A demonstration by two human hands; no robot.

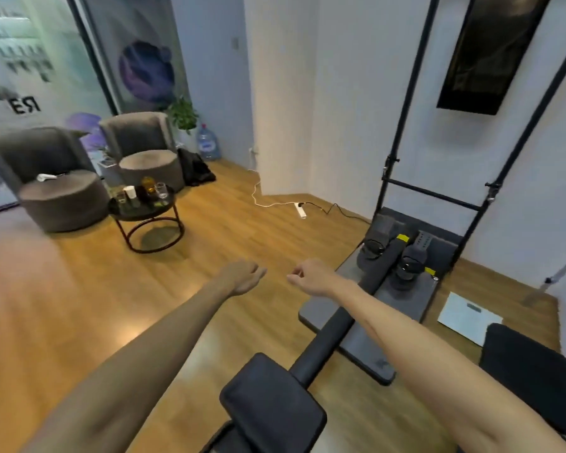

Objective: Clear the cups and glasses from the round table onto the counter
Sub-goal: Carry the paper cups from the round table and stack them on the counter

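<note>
The small round black table (pixel 164 209) stands far off at the left, in front of two grey armchairs. On it are several cups and glasses: a white cup (pixel 129 192), an amber glass (pixel 148 185), a clear glass (pixel 161 190) and a small glass (pixel 121 198). My left hand (pixel 245 276) and my right hand (pixel 309 276) are stretched out over the wooden floor, well short of the table. Both have fingers curled in and hold nothing. No counter is in view.
A black exercise machine (pixel 366 322) with a padded seat (pixel 272 407) lies on the floor right below my arms. A white power strip (pixel 300 210) and cables trail by the wall corner. Two grey armchairs (pixel 59 191), a water jug (pixel 208 142) and a plant stand at the back.
</note>
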